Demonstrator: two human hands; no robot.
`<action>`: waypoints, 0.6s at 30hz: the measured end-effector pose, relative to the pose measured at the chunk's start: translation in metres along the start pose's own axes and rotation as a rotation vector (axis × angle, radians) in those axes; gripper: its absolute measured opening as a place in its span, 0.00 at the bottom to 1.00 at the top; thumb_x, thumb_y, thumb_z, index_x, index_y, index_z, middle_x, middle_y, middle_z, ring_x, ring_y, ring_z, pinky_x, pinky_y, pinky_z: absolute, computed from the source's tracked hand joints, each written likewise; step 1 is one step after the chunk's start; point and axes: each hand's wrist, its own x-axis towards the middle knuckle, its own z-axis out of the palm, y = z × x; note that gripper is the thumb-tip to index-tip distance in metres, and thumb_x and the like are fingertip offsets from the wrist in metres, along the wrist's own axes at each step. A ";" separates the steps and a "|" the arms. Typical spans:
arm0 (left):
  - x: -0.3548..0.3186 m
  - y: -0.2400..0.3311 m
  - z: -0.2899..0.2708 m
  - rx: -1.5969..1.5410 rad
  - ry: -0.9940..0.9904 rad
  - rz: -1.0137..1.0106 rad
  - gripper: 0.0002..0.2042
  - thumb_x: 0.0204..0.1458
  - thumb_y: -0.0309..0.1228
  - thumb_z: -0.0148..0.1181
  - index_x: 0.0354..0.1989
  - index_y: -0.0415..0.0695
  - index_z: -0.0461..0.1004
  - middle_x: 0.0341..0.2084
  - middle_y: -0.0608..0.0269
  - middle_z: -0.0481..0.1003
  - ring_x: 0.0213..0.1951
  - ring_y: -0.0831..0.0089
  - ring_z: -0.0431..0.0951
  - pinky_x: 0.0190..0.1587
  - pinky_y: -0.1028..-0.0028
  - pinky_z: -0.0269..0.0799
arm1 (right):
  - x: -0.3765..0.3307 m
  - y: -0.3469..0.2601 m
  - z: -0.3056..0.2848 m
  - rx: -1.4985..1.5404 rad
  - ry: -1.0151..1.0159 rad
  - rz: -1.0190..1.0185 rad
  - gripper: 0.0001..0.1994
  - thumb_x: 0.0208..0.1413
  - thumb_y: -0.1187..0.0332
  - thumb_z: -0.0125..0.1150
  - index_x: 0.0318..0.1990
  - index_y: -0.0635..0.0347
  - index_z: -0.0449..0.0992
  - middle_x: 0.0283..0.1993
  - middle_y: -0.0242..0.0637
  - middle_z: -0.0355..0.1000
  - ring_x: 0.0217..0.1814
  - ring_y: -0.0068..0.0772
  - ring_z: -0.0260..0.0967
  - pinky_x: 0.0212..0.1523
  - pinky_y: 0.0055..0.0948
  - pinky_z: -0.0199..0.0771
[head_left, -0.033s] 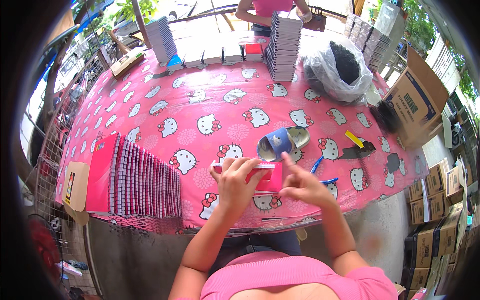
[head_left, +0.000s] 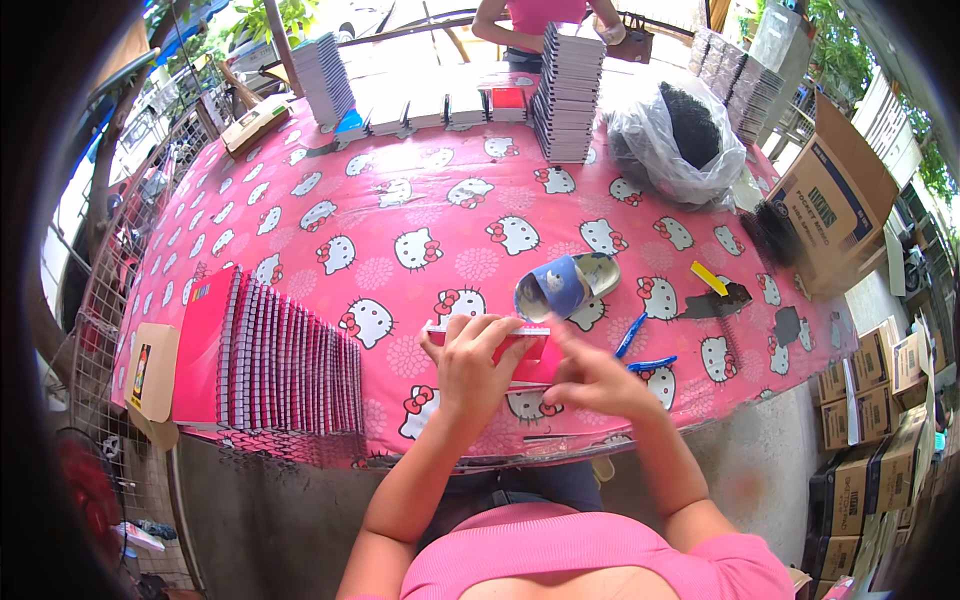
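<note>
A small pink notebook (head_left: 533, 372) with a white spiral binding along its far edge lies in front of me. My left hand (head_left: 470, 365) grips it at the binding, fingers bent over the coil and thumb on the near side. At the notebook's right edge is my right hand (head_left: 610, 383), its index finger stretched out and blurred, with nothing seen in it. Just beyond the notebook lies a blue patterned slipper (head_left: 560, 287). Blue-handled pliers (head_left: 648, 364) rest to the right of my right hand, handles spread.
Many pink spiral notebooks (head_left: 290, 360) stand in a slanting row at left, beside a cardboard piece (head_left: 152, 372). Across the patterned table (head_left: 380, 270) are a tall notebook stack (head_left: 568, 95), a plastic bag (head_left: 720, 165) and an open carton (head_left: 830, 205). A person (head_left: 545, 20) stands beyond.
My right hand has moved slightly left, its index finger now nearer the notebook's right edge. The pliers have shifted slightly. My left hand and the notebook stay put.
</note>
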 end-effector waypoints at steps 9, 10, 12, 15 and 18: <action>0.003 -0.002 -0.007 -0.029 -0.045 -0.039 0.10 0.46 0.42 0.67 0.34 0.53 0.81 0.31 0.74 0.78 0.41 0.73 0.73 0.55 0.39 0.46 | 0.024 -0.016 -0.023 -0.447 0.453 -0.345 0.11 0.44 0.77 0.69 0.38 0.58 0.81 0.33 0.29 0.71 0.30 0.18 0.66 0.29 0.21 0.67; 0.003 -0.001 -0.006 -0.040 -0.023 -0.045 0.10 0.46 0.43 0.66 0.34 0.53 0.81 0.31 0.74 0.78 0.41 0.73 0.73 0.55 0.38 0.46 | 0.026 -0.018 -0.024 -0.437 0.441 -0.329 0.11 0.44 0.78 0.69 0.37 0.58 0.81 0.33 0.29 0.71 0.30 0.19 0.66 0.30 0.21 0.67; 0.004 0.001 -0.008 -0.059 -0.026 -0.040 0.10 0.46 0.43 0.66 0.33 0.54 0.81 0.30 0.74 0.78 0.41 0.73 0.73 0.55 0.38 0.46 | 0.029 -0.020 -0.024 -0.412 0.414 -0.301 0.10 0.43 0.78 0.69 0.36 0.59 0.80 0.33 0.28 0.71 0.31 0.19 0.66 0.31 0.22 0.67; 0.003 0.000 -0.010 -0.061 -0.058 -0.037 0.10 0.46 0.44 0.66 0.33 0.54 0.80 0.30 0.74 0.78 0.40 0.73 0.73 0.55 0.37 0.46 | 0.030 -0.029 -0.022 -0.425 0.332 -0.270 0.09 0.42 0.79 0.69 0.33 0.60 0.78 0.33 0.29 0.71 0.33 0.19 0.66 0.34 0.22 0.68; 0.002 0.000 -0.010 -0.057 -0.084 -0.044 0.10 0.46 0.44 0.66 0.33 0.55 0.80 0.30 0.75 0.78 0.40 0.73 0.72 0.55 0.36 0.46 | 0.033 -0.027 -0.027 -0.291 0.251 -0.167 0.10 0.42 0.81 0.68 0.33 0.61 0.77 0.32 0.29 0.70 0.34 0.19 0.67 0.36 0.22 0.68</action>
